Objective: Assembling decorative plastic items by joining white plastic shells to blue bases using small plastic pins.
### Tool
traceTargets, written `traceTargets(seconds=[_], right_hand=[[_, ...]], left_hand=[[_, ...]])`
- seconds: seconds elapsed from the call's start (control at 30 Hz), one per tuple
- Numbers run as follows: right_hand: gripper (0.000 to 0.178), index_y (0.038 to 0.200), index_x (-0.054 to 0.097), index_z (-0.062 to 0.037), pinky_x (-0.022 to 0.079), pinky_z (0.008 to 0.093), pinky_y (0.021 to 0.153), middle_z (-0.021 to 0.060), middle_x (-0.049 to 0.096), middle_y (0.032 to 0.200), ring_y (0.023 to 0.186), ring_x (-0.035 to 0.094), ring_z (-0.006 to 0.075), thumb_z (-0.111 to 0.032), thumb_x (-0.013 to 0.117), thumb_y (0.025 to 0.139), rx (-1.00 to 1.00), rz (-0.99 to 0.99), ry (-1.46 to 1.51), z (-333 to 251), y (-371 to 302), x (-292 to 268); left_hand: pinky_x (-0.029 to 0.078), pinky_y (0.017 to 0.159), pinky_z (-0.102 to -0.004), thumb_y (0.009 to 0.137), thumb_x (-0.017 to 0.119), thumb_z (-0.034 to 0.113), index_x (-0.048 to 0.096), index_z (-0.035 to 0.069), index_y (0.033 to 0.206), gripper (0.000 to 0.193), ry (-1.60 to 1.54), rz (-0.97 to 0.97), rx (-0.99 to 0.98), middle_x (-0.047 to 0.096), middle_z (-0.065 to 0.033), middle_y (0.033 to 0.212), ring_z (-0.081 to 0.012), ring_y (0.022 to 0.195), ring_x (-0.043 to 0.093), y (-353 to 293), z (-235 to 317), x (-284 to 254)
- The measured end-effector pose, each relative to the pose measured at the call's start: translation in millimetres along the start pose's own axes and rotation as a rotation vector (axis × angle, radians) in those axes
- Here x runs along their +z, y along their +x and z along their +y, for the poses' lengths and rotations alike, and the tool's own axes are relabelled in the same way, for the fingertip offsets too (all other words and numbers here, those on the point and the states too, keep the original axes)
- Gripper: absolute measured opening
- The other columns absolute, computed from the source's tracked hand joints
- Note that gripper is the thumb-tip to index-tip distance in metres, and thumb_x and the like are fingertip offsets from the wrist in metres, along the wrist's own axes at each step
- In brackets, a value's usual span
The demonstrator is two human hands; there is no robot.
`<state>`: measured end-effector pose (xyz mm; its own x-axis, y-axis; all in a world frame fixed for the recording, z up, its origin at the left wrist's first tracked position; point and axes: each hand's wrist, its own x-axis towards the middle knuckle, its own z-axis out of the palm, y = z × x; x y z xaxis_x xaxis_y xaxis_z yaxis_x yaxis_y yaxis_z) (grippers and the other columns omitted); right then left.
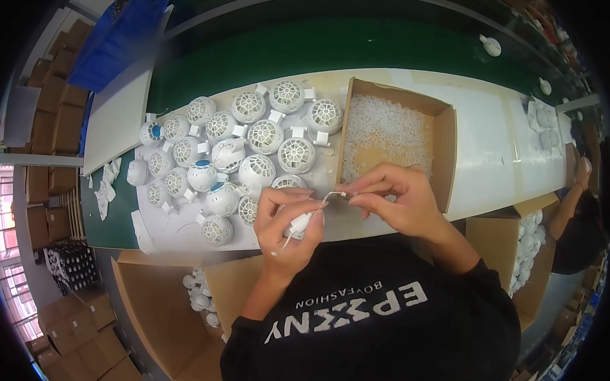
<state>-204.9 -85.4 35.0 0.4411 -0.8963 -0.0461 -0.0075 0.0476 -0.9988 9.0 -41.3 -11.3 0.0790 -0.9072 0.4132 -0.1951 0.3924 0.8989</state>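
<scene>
Nearest, bottom centre: black shirt with pale lettering (371, 349) on the wearer. Just above it, the left hand (279, 221) grasps a small white plastic piece (297, 226), tilted, in its curled fingers; a thin white cable (329, 196) runs from it toward the right. Right hand (401, 199), right of centre, pinches the cable's far end between thumb and forefinger; exact tip partly hidden by the fingers. Lower left, an open brown cardboard box (142, 290) with round white pieces (200, 293) inside; lower right, another brown carton (485, 251), also holding white pieces. Beyond the hands, a white work surface (488, 150). Left of centre on it, a crowd of white openwork plastic balls (264, 137), some showing blue parts. Centre right, a shallow brown cardboard tray (444, 142) of small translucent pieces (386, 124). Right edge, a co-worker's forearm (566, 205). Farther, a green surface (273, 54) across the top; upper right on it, a small white rounded piece (491, 46). Upper left, blue sheeting (118, 46) beside stacked brown cartons (67, 125).
</scene>
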Motion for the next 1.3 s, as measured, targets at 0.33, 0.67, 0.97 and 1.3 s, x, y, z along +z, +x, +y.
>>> traceTargets(seconds=[0.33, 0.67, 0.97, 1.3], right_hand=[[0.015, 0.107, 0.064, 0.0071, 0.057, 0.0272, 0.08, 0.0188, 0.074, 0.11, 0.087, 0.071, 0.0145, 0.002, 0.066, 0.093, 0.055, -0.014, -0.024, 19.7, 7.4, 3.5], [0.02, 0.109, 0.071, 0.002, 0.053, 0.0244, 0.082, 0.0084, 0.075, 0.102, 0.088, 0.068, 0.01, -0.002, 0.071, 0.09, -0.007, -0.175, -0.172, 18.7, 14.0, -8.0], [0.017, 0.1, 0.075, 0.0034, 0.053, 0.0263, 0.08, 0.0114, 0.073, 0.097, 0.088, 0.068, 0.0162, 0.007, 0.073, 0.083, 0.139, -0.006, 0.249, 16.3, 5.2, 2.3], [0.016, 0.097, 0.076, 0.0038, 0.052, 0.0286, 0.081, 0.0124, 0.072, 0.096, 0.089, 0.066, 0.0172, 0.007, 0.074, 0.081, -0.024, -0.178, 0.046, 13.0, 3.0, -2.1]], left_hand=[[0.054, 0.073, -0.0339, 0.074, 0.079, 0.004, 0.079, 0.007, 0.094, 0.021, 0.134, -0.06, 0.059, 0.06, -0.0098, 0.09, -0.0266, 0.085, 0.065, 2.2, 0.9, 10.6], [0.052, 0.072, -0.0329, 0.079, 0.077, 0.005, 0.067, 0.001, 0.097, 0.022, -0.005, -0.165, -0.002, 0.063, -0.0125, 0.094, -0.0249, 0.082, 0.064, -1.3, -6.2, 10.5], [0.051, 0.079, -0.0331, 0.085, 0.077, 0.013, 0.05, 0.002, 0.11, 0.039, -0.239, -0.181, 0.008, 0.059, -0.0163, 0.103, -0.0234, 0.09, 0.062, -11.0, -16.5, 12.3], [0.049, 0.082, -0.033, 0.088, 0.077, 0.021, 0.045, 0.004, 0.113, 0.044, -0.266, -0.247, -0.022, 0.056, -0.0171, 0.108, -0.022, 0.093, 0.058, -13.4, -15.4, 12.8]])
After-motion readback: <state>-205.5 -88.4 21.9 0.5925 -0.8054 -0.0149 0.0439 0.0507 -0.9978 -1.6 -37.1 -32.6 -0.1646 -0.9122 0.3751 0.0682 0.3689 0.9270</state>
